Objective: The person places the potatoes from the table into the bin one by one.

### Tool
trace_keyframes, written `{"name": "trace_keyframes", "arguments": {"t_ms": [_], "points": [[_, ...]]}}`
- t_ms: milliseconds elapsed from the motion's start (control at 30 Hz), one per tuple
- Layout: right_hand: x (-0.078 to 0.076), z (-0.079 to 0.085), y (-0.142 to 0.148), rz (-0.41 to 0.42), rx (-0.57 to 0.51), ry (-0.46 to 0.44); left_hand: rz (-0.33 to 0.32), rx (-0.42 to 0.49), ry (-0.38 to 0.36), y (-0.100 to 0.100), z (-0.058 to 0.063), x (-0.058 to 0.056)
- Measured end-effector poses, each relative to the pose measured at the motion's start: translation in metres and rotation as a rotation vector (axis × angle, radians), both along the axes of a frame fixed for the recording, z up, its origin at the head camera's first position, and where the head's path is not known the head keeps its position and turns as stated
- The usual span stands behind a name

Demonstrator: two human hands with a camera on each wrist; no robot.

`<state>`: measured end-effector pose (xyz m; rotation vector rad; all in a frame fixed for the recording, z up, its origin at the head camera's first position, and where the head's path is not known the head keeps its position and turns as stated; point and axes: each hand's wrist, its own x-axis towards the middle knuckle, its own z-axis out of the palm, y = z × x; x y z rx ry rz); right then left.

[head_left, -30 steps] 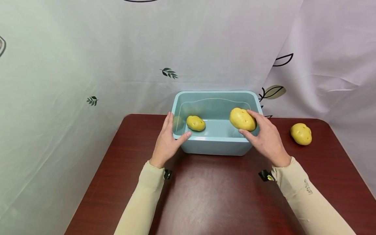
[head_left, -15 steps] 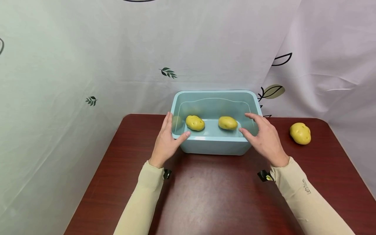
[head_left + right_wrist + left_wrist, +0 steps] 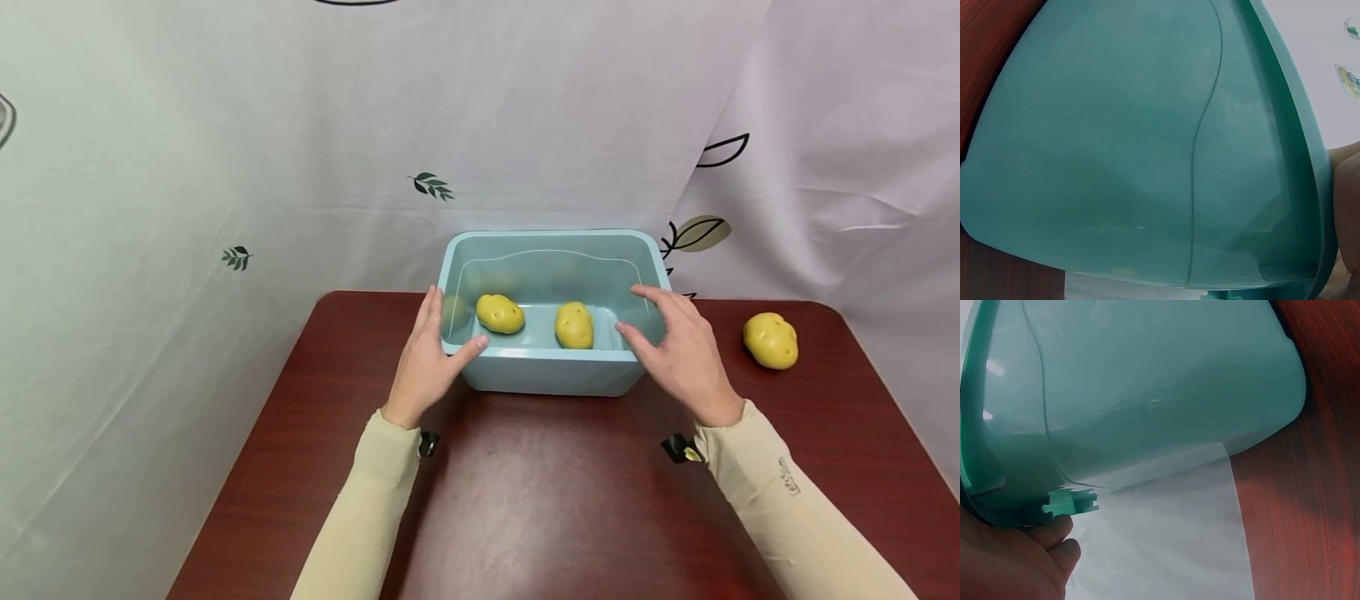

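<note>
In the head view a light blue plastic bin [image 3: 547, 375] stands on the table with two yellow potatoes inside. One potato [image 3: 500, 314] lies at the left of its floor, the other potato [image 3: 574, 325] near the middle. My left hand [image 3: 427, 367] holds the bin's front left corner, thumb over the front rim, fingers along the left side. Its fingertips show below the rim in the left wrist view, beside a small handle tab [image 3: 1071, 501]. Over the right end of the bin, my right hand [image 3: 682, 354] is spread, thumb and fingers apart, holding nothing.
A third potato [image 3: 771, 341] lies on the dark red wooden table [image 3: 540, 500], right of the bin. Behind the table hangs a pale curtain [image 3: 555, 117] with leaf prints, close to the bin's back wall.
My right hand let go of a potato, which dropped into the bin, rolled toward the middle and turned. The right hand stayed nearly in place. The left hand has not moved.
</note>
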<state>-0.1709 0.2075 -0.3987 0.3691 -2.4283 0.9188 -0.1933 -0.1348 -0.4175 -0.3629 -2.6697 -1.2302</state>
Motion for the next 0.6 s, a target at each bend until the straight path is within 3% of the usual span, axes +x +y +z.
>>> {"name": "trace_keyframes", "arguments": {"t_ms": [600], "points": [[0.005, 0.010, 0.010, -0.011, 0.014, 0.091, 0.001, -0.005, 0.010, 0.001, -0.001, -0.002]]}}
